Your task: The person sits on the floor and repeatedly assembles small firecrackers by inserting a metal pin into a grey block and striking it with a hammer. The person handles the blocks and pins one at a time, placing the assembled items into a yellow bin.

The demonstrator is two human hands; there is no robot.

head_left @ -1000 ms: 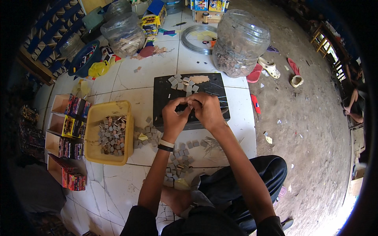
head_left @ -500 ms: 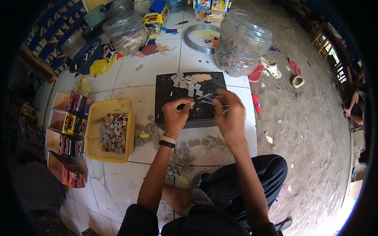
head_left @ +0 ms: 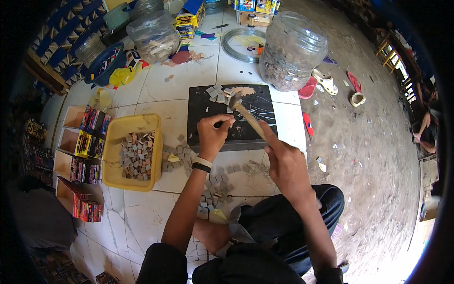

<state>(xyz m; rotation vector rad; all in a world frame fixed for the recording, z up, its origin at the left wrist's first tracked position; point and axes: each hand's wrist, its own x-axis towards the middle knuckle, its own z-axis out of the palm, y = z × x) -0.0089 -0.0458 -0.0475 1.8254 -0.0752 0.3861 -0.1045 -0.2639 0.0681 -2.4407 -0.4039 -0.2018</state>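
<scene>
My right hand (head_left: 288, 165) is closed round the wooden handle of a hammer (head_left: 249, 118), whose head hangs over the black block (head_left: 201, 102). My left hand (head_left: 213, 134) rests over the block with thumb and forefinger pinched together, close to the hammer head. Whatever sits in that pinch is too small to make out. Several small grey square pieces (head_left: 217, 94) lie at the block's far side by a tan patch. Thin metal wires (head_left: 257, 113) are scattered on its right half, partly behind the hammer.
A yellow bin (head_left: 109, 161) of small square pieces stands left, beside open boxes (head_left: 64, 165). Loose grey squares (head_left: 220, 184) and thin wires (head_left: 257, 168) lie on the tiles before the block. Beyond it are a wire coil (head_left: 227, 45) and a clear plastic container (head_left: 295, 52).
My right hand now holds the hammer and has brought it over the block; before, it was blurred above the wires. My left hand has hardly moved.
</scene>
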